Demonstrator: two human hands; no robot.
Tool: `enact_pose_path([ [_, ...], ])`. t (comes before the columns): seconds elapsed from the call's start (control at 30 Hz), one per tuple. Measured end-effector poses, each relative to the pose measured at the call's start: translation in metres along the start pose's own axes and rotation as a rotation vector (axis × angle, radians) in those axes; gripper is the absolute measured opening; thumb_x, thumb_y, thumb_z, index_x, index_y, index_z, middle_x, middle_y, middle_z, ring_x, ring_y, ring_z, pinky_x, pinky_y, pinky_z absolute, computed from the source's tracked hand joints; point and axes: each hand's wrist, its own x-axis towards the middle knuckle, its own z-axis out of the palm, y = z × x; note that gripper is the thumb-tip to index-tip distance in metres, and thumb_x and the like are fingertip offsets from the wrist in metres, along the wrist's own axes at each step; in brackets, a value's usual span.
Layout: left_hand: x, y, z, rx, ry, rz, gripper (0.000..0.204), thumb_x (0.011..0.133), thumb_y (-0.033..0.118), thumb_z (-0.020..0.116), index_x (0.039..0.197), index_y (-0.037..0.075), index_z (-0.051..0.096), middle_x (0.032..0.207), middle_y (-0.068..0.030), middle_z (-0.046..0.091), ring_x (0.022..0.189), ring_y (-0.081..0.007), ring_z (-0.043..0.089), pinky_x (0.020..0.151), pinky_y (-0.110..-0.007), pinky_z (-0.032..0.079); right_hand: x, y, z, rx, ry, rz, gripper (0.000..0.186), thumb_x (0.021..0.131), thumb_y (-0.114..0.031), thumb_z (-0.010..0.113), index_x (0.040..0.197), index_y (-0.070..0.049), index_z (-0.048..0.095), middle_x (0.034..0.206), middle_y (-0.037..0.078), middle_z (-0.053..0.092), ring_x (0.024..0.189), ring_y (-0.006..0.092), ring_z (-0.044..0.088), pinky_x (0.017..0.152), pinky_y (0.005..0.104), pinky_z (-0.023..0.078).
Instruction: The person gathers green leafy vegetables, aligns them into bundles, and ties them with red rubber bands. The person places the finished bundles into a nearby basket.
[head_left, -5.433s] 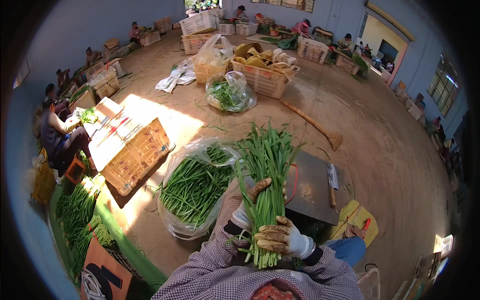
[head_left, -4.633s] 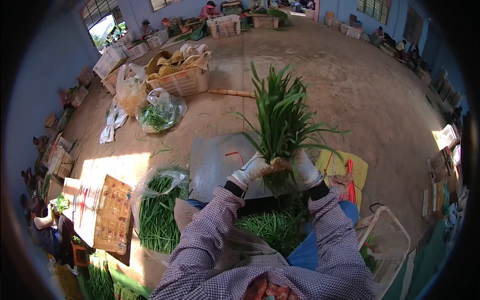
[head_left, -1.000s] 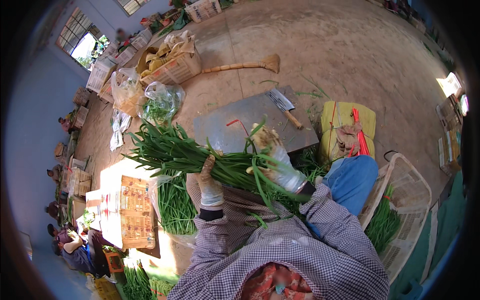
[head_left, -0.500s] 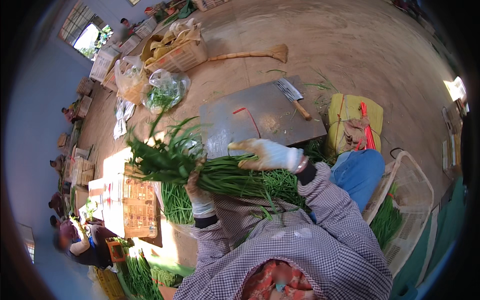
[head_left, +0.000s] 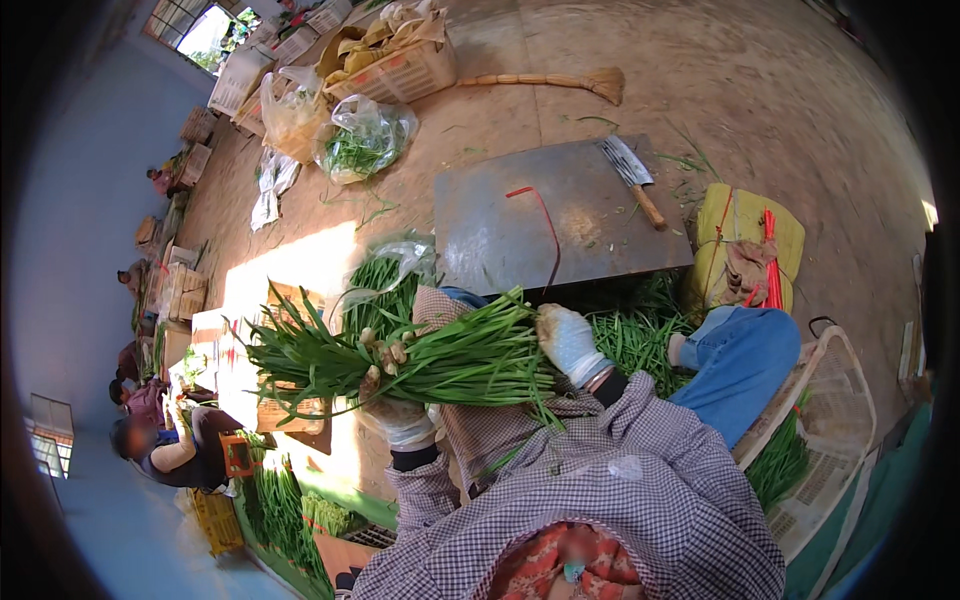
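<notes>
A thick bunch of long green chives [head_left: 470, 350] lies sideways across my lap. Gloved in white, my left hand [head_left: 392, 385] wraps round its middle from below, stained fingertips showing on top. At the bunch's right end is my right hand [head_left: 570, 343], also gloved, with its fingers curled in against the stalk ends. What those fingers hold, if anything, is hidden. More loose chives [head_left: 640, 340] lie beyond the right hand, beside my knee. Another pile of chives in clear plastic [head_left: 385, 290] sits behind the left part of the bunch.
Ahead stands a grey metal board [head_left: 490, 215] with a cleaver [head_left: 632, 180] and a red tie strip [head_left: 540, 215] on it. A yellow bundle [head_left: 725, 225] is at its right. A mesh basket [head_left: 835, 400] stands far right; a broom [head_left: 560, 82] lies behind. Another person [head_left: 170, 440] sits at left.
My right hand has gone from stretched out above the bunch to curled at its right end. The bunch has come down slightly, with its leaves more spread. The view has shifted a little.
</notes>
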Motion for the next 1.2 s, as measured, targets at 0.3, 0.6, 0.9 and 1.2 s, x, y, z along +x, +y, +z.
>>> enact_pose_path([
  [0.3, -0.003, -0.002, -0.028, -0.136, 0.090, -0.008, 0.051, 0.083, 0.023, 0.057, 0.130, 0.003, 0.048, 0.075, 0.0009, 0.047, 0.079, -0.0149, 0.046, 0.082, -0.033, 0.043, 0.004, -0.008, -0.094, 0.153, 0.032, -0.321, 0.051, 0.082, -0.037, 0.065, 0.125, -0.012, 0.053, 0.139, 0.009, 0.045, 0.127, 0.0287, 0.042, 0.109, 0.0486, 0.025],
  [0.6, 0.005, 0.000, -0.040, -0.297, 0.022, 0.030, 0.043, 0.084, 0.016, 0.056, 0.124, 0.001, 0.050, 0.068, 0.0031, 0.047, 0.068, -0.0111, 0.047, 0.090, -0.030, 0.040, -0.008, 0.064, -0.059, -0.301, -0.605, 0.095, 0.024, 0.086, -0.028, 0.058, 0.099, -0.009, 0.064, 0.116, 0.009, 0.061, 0.100, 0.0243, 0.059, 0.095, 0.0382, 0.041],
  [0.9, 0.012, -0.019, -0.046, -0.363, -0.072, -0.087, 0.046, 0.081, 0.015, 0.063, 0.123, 0.001, 0.049, 0.068, 0.0017, 0.049, 0.071, -0.0127, 0.048, 0.091, -0.032, 0.040, -0.002, -0.002, -0.019, 1.585, -0.582, 0.149, 0.034, 0.088, -0.019, 0.065, 0.114, 0.000, 0.056, 0.109, 0.009, 0.063, 0.099, 0.0185, 0.061, 0.088, 0.0287, 0.049],
  [1.2, 0.002, -0.021, -0.039, -0.382, -0.115, -0.161, 0.047, 0.081, 0.014, 0.062, 0.124, -0.001, 0.050, 0.060, 0.0039, 0.044, 0.062, -0.0096, 0.041, 0.083, -0.030, 0.039, -0.050, 0.031, -0.036, 1.314, -0.517, 0.527, 0.019, 0.094, -0.013, 0.057, 0.104, 0.003, 0.056, 0.095, 0.006, 0.064, 0.078, 0.0095, 0.058, 0.066, 0.0209, 0.048],
])
